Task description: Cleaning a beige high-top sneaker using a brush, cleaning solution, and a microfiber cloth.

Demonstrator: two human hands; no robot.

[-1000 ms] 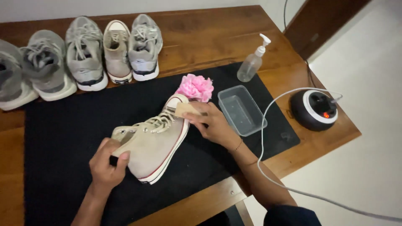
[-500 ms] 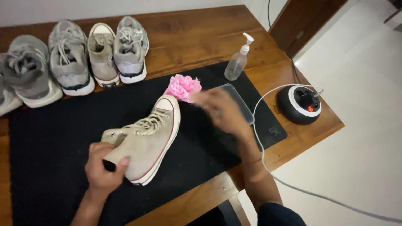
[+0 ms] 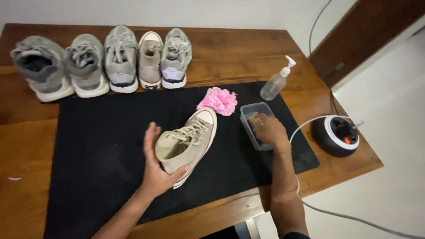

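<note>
right hand moved from shoe to tub

a second earlier the right hand (image 3: 267, 130) had been working at the toe of the beige high-top shoe (image 3: 188, 144); it had since crossed to the clear plastic tub (image 3: 256, 125) and dipped in, fingers curled, though what they held could not be told. the left hand (image 3: 156, 164) cupped the shoe's heel, fingers spread wide, on the black mat (image 3: 88, 150). the scrubbing looked paused for a rewetting. a pink cloth (image 3: 218, 100) lay just beside the toe.

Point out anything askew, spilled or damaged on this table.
Nothing is spilled or visibly damaged. The high-top lies tilted on the mat, propped by the left hand. The right hand is in the tub.
</note>
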